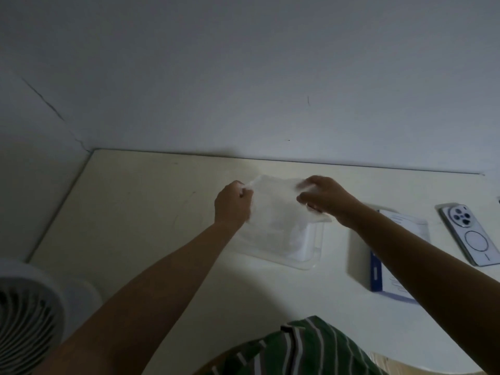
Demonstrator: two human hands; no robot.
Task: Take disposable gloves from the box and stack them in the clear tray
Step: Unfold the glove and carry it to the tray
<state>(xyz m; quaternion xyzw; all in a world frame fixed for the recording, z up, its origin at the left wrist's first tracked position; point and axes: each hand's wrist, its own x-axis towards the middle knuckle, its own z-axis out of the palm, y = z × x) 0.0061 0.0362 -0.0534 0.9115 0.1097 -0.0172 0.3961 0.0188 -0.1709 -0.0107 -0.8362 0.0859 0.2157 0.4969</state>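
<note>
A thin translucent disposable glove (276, 204) is stretched flat between my two hands above the table. My left hand (234, 204) pinches its left edge and my right hand (324, 198) grips its right edge. Directly under the glove sits the clear tray (311, 262), with a pale stack of gloves inside it. The blue and white glove box (389, 266) lies to the right of the tray, partly hidden by my right forearm.
A phone (472, 234) in a clear case lies face down at the far right. A white fan (24, 315) stands at the lower left by the cream table (135, 212). A wall runs along the table's back edge.
</note>
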